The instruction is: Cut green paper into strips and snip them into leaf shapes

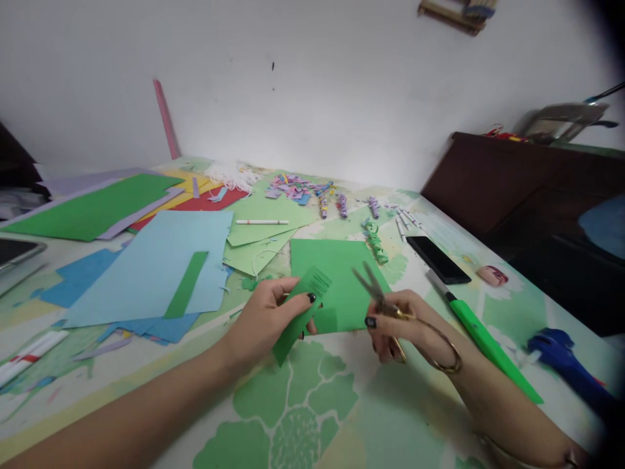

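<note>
My left hand [278, 309] pinches a green paper strip [303, 306] between thumb and fingers. Narrow fringe cuts run across the strip's upper end. To its right, my right hand [395, 326] is closed on a pair of scissors [375, 288] with gold handles. The blades stand slightly parted, pointing up and left, apart from the strip. Behind both hands a green paper sheet [332, 260] lies on the table. A second green strip [188, 284] rests on a light blue sheet [141, 267] at the left.
Coloured paper sheets [97, 205] pile up at the far left. Paper scraps [293, 187] and a curled green paper piece [375, 242] lie toward the back. On the right are a black phone [438, 259], a green-handled knife [488, 345] and a blue glue gun [566, 361].
</note>
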`<state>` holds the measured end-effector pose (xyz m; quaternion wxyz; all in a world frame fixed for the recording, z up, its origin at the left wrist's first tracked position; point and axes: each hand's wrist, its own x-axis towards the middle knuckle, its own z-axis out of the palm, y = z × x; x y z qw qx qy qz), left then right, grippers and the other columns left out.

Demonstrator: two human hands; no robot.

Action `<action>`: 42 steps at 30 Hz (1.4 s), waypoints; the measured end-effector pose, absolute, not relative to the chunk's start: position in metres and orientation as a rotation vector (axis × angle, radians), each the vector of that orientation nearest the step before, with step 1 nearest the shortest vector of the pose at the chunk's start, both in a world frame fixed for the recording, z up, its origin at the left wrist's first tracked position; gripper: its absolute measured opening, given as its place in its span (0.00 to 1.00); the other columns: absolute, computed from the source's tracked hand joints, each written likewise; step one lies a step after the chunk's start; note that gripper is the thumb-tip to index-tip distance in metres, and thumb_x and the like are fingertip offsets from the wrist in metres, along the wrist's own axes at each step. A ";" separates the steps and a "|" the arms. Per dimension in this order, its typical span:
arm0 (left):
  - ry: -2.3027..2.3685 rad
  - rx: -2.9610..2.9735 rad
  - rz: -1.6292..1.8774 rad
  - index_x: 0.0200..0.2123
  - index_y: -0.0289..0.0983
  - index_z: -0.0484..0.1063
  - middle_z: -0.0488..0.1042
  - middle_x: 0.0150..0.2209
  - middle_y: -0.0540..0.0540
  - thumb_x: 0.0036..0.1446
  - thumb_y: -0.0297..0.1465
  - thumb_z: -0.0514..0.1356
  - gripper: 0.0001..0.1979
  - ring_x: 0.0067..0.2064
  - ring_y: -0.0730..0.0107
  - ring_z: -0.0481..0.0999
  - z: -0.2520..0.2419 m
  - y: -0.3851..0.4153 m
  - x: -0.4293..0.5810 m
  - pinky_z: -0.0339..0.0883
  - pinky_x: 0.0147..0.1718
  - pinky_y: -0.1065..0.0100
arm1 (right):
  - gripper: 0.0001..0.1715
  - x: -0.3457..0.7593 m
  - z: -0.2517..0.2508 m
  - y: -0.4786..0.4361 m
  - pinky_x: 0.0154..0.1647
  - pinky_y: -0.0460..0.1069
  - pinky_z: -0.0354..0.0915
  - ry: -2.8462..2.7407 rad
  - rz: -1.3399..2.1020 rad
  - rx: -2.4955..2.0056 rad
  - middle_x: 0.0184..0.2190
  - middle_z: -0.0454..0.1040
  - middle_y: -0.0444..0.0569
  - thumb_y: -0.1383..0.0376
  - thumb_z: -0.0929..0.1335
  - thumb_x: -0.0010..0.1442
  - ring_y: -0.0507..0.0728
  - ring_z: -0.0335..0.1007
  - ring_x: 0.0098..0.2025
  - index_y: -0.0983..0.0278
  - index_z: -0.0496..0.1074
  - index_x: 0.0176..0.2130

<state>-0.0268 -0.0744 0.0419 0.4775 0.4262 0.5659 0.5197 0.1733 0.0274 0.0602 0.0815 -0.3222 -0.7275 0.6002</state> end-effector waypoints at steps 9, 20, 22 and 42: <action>1.344 1.088 0.852 0.24 0.33 0.69 0.73 0.19 0.47 0.51 0.34 0.58 0.10 0.18 0.77 0.66 0.032 -0.075 -0.014 0.57 0.16 0.76 | 0.21 0.149 0.036 0.015 0.28 0.47 0.62 -1.597 1.889 -0.809 0.25 0.70 0.43 0.67 0.77 0.35 0.51 0.67 0.27 0.64 0.63 0.25; 1.336 1.112 0.918 0.24 0.33 0.68 0.72 0.19 0.47 0.52 0.35 0.60 0.11 0.20 0.76 0.70 0.033 -0.073 -0.013 0.58 0.18 0.77 | 0.19 0.151 0.034 0.016 0.19 0.44 0.55 -1.673 1.808 -0.915 0.16 0.63 0.36 0.71 0.75 0.34 0.47 0.60 0.17 0.65 0.63 0.24; 1.324 1.068 0.956 0.24 0.33 0.68 0.72 0.19 0.48 0.52 0.35 0.61 0.12 0.19 0.77 0.70 0.034 -0.074 -0.013 0.59 0.17 0.77 | 0.18 0.152 0.034 0.017 0.19 0.44 0.58 -1.645 1.839 -0.880 0.15 0.64 0.37 0.71 0.75 0.34 0.49 0.62 0.18 0.65 0.64 0.25; 1.343 1.031 1.079 0.26 0.33 0.69 0.74 0.19 0.47 0.52 0.35 0.62 0.10 0.20 0.77 0.71 0.035 -0.074 -0.018 0.64 0.19 0.77 | 0.12 0.164 0.036 0.018 0.32 0.49 0.71 -1.497 2.019 -0.744 0.24 0.75 0.46 0.68 0.73 0.47 0.55 0.75 0.27 0.65 0.66 0.31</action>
